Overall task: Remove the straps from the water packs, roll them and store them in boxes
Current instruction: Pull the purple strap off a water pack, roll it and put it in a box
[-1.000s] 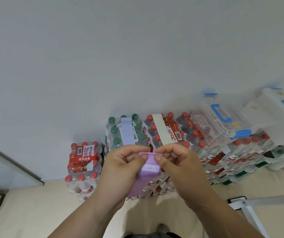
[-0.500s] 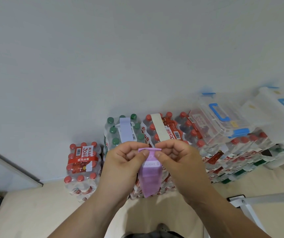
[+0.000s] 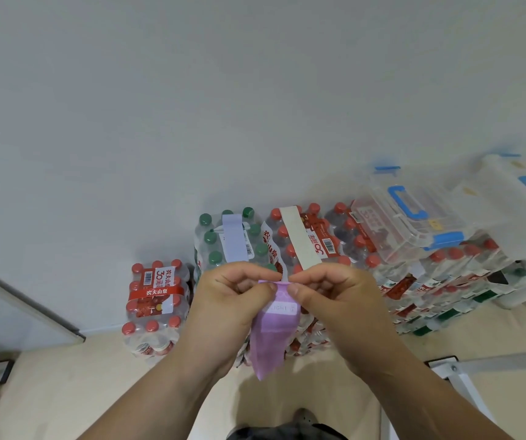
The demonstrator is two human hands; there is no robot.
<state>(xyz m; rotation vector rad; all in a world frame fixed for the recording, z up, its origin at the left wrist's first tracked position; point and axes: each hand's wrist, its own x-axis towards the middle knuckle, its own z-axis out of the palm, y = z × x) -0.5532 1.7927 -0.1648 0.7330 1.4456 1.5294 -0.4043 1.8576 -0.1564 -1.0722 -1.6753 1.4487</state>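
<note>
Seen from above, the left hand [image 3: 229,300] and right hand [image 3: 331,296] each pinched the top edge of a purple strap [image 3: 274,331] between thumb and curled fingers, holding it up so it hung down between them. Behind, water packs [image 3: 156,306] stood on the floor against a white wall [image 3: 223,106], with a clear box [image 3: 407,227] resting on top of some of them.

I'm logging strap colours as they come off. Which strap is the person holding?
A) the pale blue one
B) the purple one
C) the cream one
B: the left hand and right hand pinch the top of the purple strap, while the cream strap and pale blue strap lie across water packs.
</note>
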